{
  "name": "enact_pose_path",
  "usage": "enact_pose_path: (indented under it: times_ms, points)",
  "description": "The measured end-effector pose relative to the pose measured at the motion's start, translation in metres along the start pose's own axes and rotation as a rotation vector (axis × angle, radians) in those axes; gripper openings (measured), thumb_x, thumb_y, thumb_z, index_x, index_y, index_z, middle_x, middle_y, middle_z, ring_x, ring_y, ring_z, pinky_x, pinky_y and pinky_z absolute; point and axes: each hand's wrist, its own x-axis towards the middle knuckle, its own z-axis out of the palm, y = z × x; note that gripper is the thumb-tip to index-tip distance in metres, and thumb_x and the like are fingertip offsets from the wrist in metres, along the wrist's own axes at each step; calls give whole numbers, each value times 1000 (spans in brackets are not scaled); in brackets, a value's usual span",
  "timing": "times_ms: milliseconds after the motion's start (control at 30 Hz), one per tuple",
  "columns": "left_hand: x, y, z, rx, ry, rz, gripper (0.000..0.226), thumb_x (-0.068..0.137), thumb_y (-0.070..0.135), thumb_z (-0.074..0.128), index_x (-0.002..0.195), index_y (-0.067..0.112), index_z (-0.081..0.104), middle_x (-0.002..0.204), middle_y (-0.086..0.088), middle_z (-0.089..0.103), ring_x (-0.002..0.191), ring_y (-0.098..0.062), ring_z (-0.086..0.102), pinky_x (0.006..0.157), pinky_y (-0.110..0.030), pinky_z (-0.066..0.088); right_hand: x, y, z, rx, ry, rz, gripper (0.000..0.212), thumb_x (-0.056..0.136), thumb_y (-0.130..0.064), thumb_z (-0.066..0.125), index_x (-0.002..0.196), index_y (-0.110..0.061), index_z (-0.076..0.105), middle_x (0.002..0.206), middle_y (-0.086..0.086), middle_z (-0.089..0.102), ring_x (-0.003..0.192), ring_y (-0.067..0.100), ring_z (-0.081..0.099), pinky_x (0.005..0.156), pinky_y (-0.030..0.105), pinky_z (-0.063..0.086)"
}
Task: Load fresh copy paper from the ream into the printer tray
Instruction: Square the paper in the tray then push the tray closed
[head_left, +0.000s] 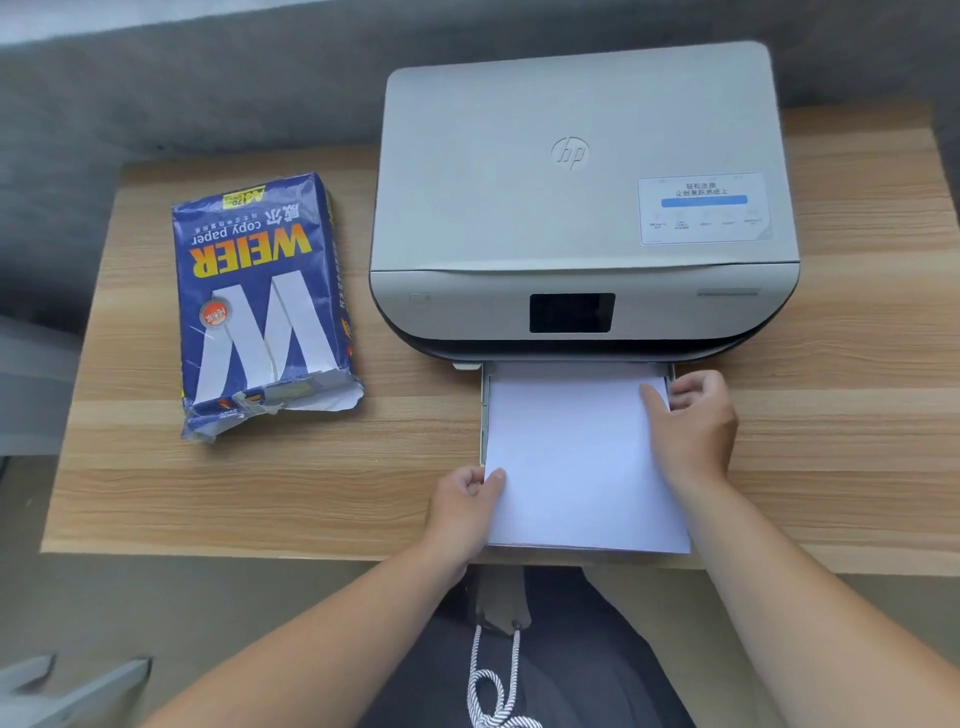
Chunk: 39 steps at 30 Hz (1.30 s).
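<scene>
I saw one light wood-grain table (156, 493) carrying everything. On it stood one white-and-grey inkjet printer (582, 197), its flat lid embossed with the "hp" logo; one pale sticker (704, 208) with Chinese writing and a blue bar sat on the lid's right side, too small for me to read, and one dark rectangular screen (572, 312) faced me on the front panel. One grey pull-out paper tray (484, 410) stuck out from the printer's base toward me.

To the left of the printer, well apart from it, lay one blue copy-paper ream wrapper (260, 306), upside down from my view, printed "WEIER" in yellow, "copy paper" in white and a large white "W", with a round orange seal. Its near end was torn open.

One stack of plain white sheets (576, 457) lay in the tray, its far end near the printer's slot and its near end reaching the table's front edge.

I counted two bare hands. My left hand (462, 506) pinched the stack's near-left edge, thumb on top. My right hand (693, 423) gripped the stack's right edge farther up, thumb pressing the top sheet, the other fingers curled beside the tray's right wall.
</scene>
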Motion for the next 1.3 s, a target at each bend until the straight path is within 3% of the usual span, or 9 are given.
enact_pose_path:
  times_ms: [167,267,433,567,633,767,1067,1200,1300]
  points:
    - [1,-2,-1,102,35,36,23,95,40,65,95,18,71,76,-2,64,70,-17,56,67,-33,44,5,-5,0,-18,-35,8,28,85,-23,78,98,-13,55,76,4,62,75,32,64,60,29,42]
    - [1,-1,-1,130,58,53,25,97,37,65,92,14,70,72,-3,61,66,-18,51,64,-32,41,-11,-6,-12,-91,-128,-4,37,87,-27,76,114,-15,53,85,2,63,78,27,61,67,33,44]
    - [-3,4,2,203,93,76,23,99,34,64,94,12,70,69,0,57,56,-14,44,55,-26,36,-51,14,-34,-161,-217,34,41,92,-27,68,125,-22,46,93,6,61,79,25,61,62,34,44]
    - [-6,7,3,245,117,86,24,100,37,62,95,14,69,66,5,57,51,-10,44,55,-26,36,-62,20,-31,-98,-184,38,35,94,-17,65,125,-21,49,90,-1,58,76,18,57,59,30,43]
    - [-8,11,3,283,109,92,22,100,37,62,99,16,69,67,1,61,48,-7,55,58,-27,46,-60,19,-26,-66,-157,44,33,95,-15,64,124,-21,49,92,0,58,77,18,58,59,30,43]
    - [-12,15,2,217,49,58,15,102,33,60,102,18,64,88,-11,78,64,-17,79,80,-45,65,-50,17,-15,-73,-126,3,33,95,-13,64,125,-19,49,97,5,59,78,22,57,64,33,43]
    - [-14,15,0,410,85,139,14,97,38,65,92,25,63,61,6,72,66,-12,78,79,-46,63,-35,21,-3,-179,-54,-75,29,96,-16,64,123,-13,53,104,4,60,87,29,59,71,34,42]
    - [-16,21,-3,757,194,214,28,94,54,61,90,27,64,71,10,74,79,-12,71,72,-33,57,-34,25,-3,-310,15,-206,29,89,-14,72,115,-9,60,112,8,56,100,29,57,71,40,51]
    - [-15,29,-6,838,268,277,29,92,58,62,94,29,61,81,10,71,82,-17,68,69,-34,53,-31,28,-3,-351,6,-230,30,86,-12,74,113,-9,61,114,10,52,106,31,54,73,42,53]
